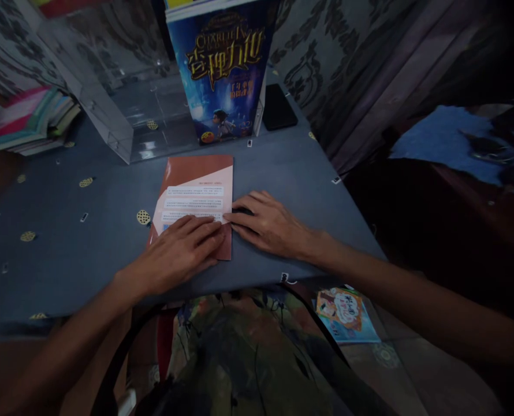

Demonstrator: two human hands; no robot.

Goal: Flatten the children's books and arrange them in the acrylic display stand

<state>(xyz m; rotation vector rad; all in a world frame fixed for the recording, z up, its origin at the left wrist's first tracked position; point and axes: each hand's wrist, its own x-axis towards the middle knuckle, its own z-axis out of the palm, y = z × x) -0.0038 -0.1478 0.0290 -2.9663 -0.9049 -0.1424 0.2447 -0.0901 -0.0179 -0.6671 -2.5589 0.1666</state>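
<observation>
A reddish-brown book [196,188] lies flat on the blue-grey table [88,231], back cover up, with a pale panel of printed text. My left hand [179,251] rests flat on its near end, fingers stretched out together. My right hand [268,225] lies flat on the table beside the book's right edge, its fingertips touching that edge. Neither hand holds anything.
A blue book [224,69] stands upright behind the flat one, beside a clear plastic box [122,110]. A stack of books [27,121] sits at the far left, a dark phone [278,107] at the back. Another book [346,315] lies on the floor. Curtains hang at the right.
</observation>
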